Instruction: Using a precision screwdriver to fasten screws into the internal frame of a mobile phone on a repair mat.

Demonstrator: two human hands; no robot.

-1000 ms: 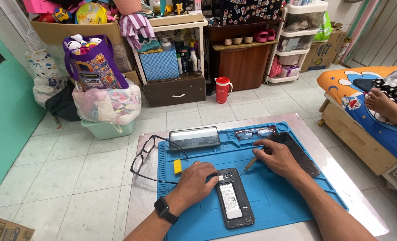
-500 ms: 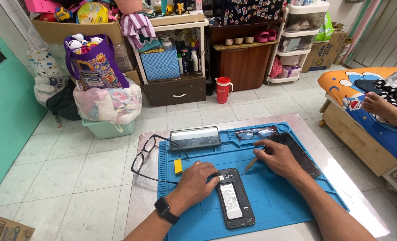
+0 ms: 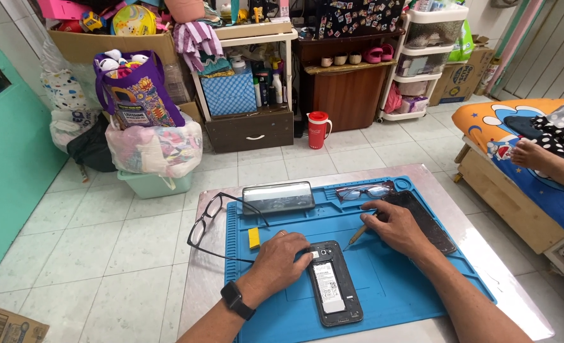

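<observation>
My left hand [image 3: 280, 257] presses flat, fingers spread, on the phone's [image 3: 334, 291] top end; the phone lies mid-mat [image 3: 415, 289], long axis toward me. My right hand [image 3: 396, 227], just right of it, pinches a screwdriver [image 3: 357, 237], tip aimed at the phone's top.

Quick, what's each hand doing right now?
Left hand: lies loosely open, pressing on the top of the opened phone.
Right hand: closed on a thin screwdriver.
</observation>
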